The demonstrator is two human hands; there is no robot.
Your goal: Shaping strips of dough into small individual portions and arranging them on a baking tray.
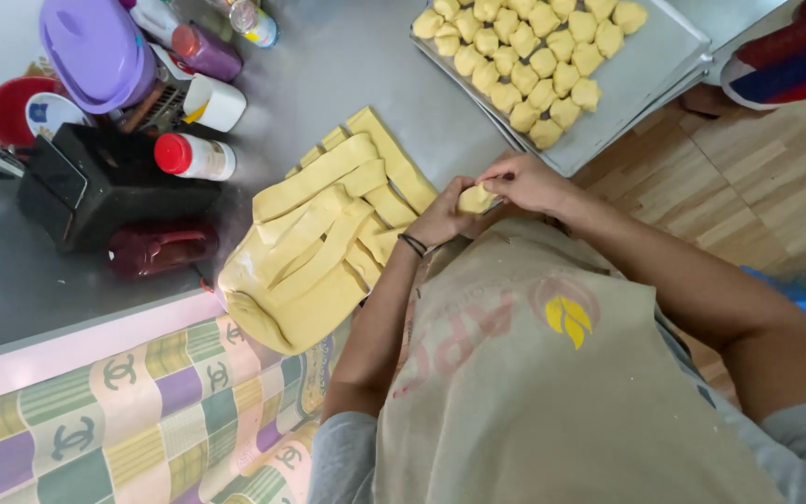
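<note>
Dough piece (476, 198), small and yellow, sits between both hands just above the table (347, 65) edge, close to the person's apron (534, 373). The left hand (442, 219) cups it from below with fingers curled shut around it, while the right hand (526, 182) pinches its top from above, fingertips closed on the same lump. It looks soft and light, likely a bit tacky, so it would dent or stretch under a hard squeeze; a gentle hold around its sides with the fingertips seems the safest grip. Just to the left lies a sheet of dough strips (324, 238), cut into long bands that overlap and droop over the table edge, floppy enough to tear if lifted by one end. Beyond the hands, a metal tray (650, 75) carries rows of shaped pieces (524, 51). Bottles (193, 156) and a dark box (95, 187) stand well apart on the far left.
</note>
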